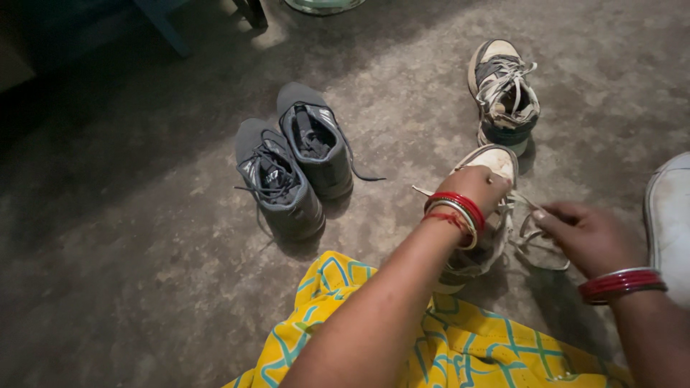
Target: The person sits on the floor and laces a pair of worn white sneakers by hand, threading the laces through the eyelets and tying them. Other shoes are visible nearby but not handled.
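A worn white and grey sneaker [496, 162] stands on the floor in front of me, its toe pointing away. My left hand [480, 188], with red bangles at the wrist, rests on top of this shoe and pinches a lace near the tongue. My right hand [583, 236], also with red bangles, pulls a loop of white lace [533, 248] out to the right of the shoe. The matching sneaker [504, 93] lies farther back, laces loose.
A pair of dark grey sneakers [298, 162] sits side by side to the left. Yellow patterned cloth [431, 345] covers my lap. A white object [670, 215] is at the right edge. Blue furniture legs [169, 29] stand at the back left on the rough grey floor [129, 237].
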